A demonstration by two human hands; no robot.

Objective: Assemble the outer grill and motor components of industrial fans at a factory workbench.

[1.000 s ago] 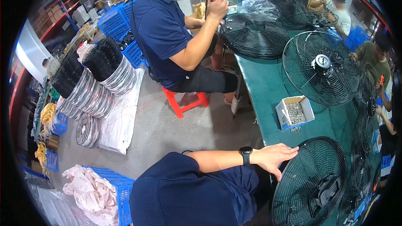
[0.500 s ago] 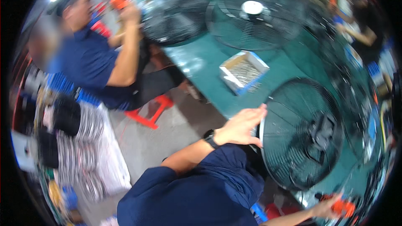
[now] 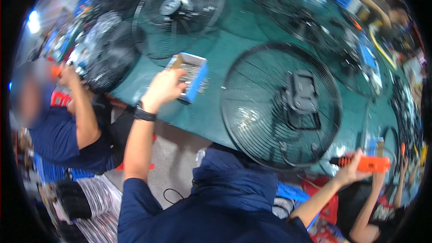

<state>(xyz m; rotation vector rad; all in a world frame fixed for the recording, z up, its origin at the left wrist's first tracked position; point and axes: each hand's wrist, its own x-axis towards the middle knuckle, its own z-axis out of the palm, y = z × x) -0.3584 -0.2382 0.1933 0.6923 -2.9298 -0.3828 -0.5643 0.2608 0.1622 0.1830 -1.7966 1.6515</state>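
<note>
A small blue and white cardboard box [image 3: 196, 81] full of thin metal screws [image 3: 190, 73] stands on the green table. My left hand [image 3: 165, 87] reaches over its near left side, fingers bent inward among the screws. What the fingertips pinch, if anything, is hidden. My right hand [image 3: 352, 169] is closed around an orange and black electric screwdriver [image 3: 372, 164], held off to the right by the table's edge. Between my hands lies a round black wire fan guard [image 3: 252, 121], with a black motor bracket [image 3: 302, 92] on it.
A second fan guard with a pale hub [image 3: 171, 6] lies at the far left, beside black guards in plastic wrap [image 3: 110, 54]. More guards lie at the far right. A co-worker [image 3: 67, 121] sits at left; others are at right. Stacked rings [image 3: 96, 198] stand lower left.
My left hand has left the fan guard's rim and gone into the screw box. The view has turned, and the guard now lies flat in front of me. The screwdriver stays in my right hand.
</note>
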